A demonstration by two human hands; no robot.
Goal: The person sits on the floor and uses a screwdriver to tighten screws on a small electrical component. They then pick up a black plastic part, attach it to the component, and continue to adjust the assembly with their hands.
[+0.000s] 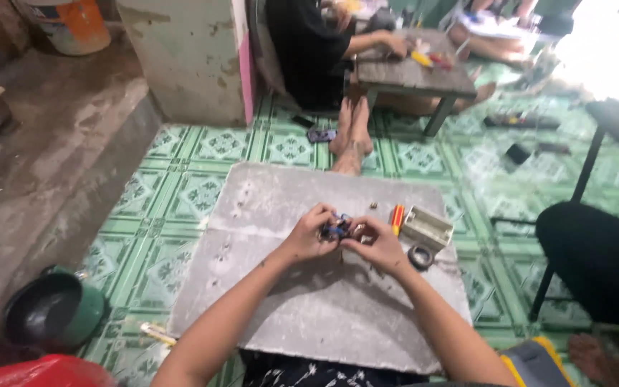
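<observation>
Pinching small blue part (336, 229) between left hand (309, 235) and right hand (377, 242), fingers curled

Lots of bare grey board (274, 301) at frame left & bottom, easy to move there. Right of the hands it's tight: orange-handled tool (397, 217), pale open box (427, 228), black ring (420, 256). Feet (352, 136) block top-center.

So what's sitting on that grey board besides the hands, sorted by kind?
Small blue part held between the left hand and right hand: 1
Red-and-yellow handled tool: 1
Pale open box: 1
Dark ring: 1
Tiny dark bit near the far edge: 1
Total: 5
</observation>
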